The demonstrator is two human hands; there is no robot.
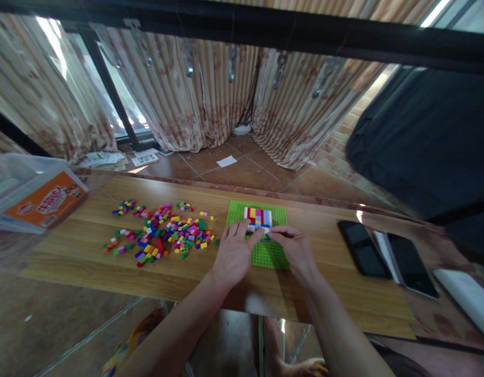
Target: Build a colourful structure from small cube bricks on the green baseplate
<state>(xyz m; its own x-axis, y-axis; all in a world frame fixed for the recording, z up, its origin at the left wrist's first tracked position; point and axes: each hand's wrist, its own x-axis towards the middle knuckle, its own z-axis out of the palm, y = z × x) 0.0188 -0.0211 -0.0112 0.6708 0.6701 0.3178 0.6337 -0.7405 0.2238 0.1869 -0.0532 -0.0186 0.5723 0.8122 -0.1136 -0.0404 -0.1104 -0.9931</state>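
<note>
A block of toy bricks (259, 215) in red, yellow, pink, blue and white stands on the green baseplate (277, 256). My left hand (234, 250) lies against its left and front sides, fingers along the left edge and thumb at the front. My right hand (295, 247) is closed in a pinch at the front right corner, thumb and forefinger on a small brick there. White and blue show between the fingertips of both hands. The fingers partly hide the front row of bricks.
Many loose bricks (189, 230) lie scattered left of the baseplate on the wooden table (179, 277). A clear plastic box (25, 183) with an orange label stands at the left end. To the right are a black phone (363, 247) and another dark device (411, 263).
</note>
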